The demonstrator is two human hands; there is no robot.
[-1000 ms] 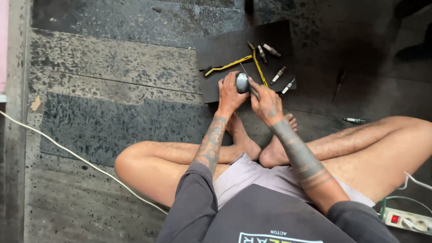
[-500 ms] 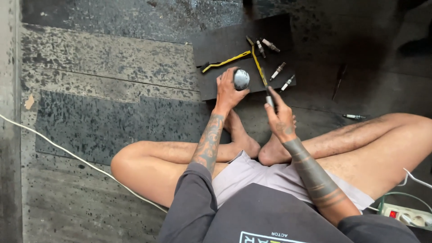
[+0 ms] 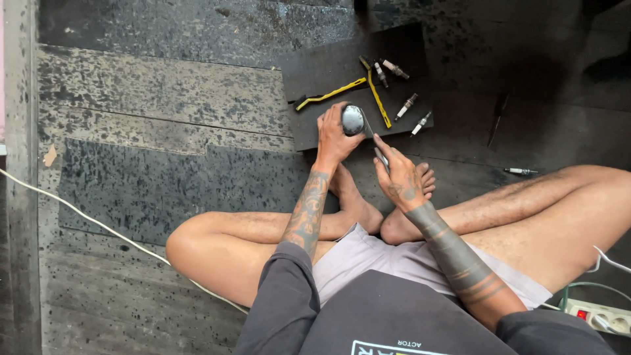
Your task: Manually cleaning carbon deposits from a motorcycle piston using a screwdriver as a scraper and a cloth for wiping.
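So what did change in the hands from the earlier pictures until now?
The right hand drew back from the round silvery part toward the person's feet, holding a thin metal tool. The left hand keeps its grip on the round part over the dark mat. The two yellow-handled tools and the small plugs on the mat did not move.

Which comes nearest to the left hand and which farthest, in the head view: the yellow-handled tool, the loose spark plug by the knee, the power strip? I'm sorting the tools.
From the left hand:
1. Yellow-handled tool, just beyond it on the dark mat.
2. Loose spark plug, off to the right on the floor.
3. Power strip, far right, behind the knee.
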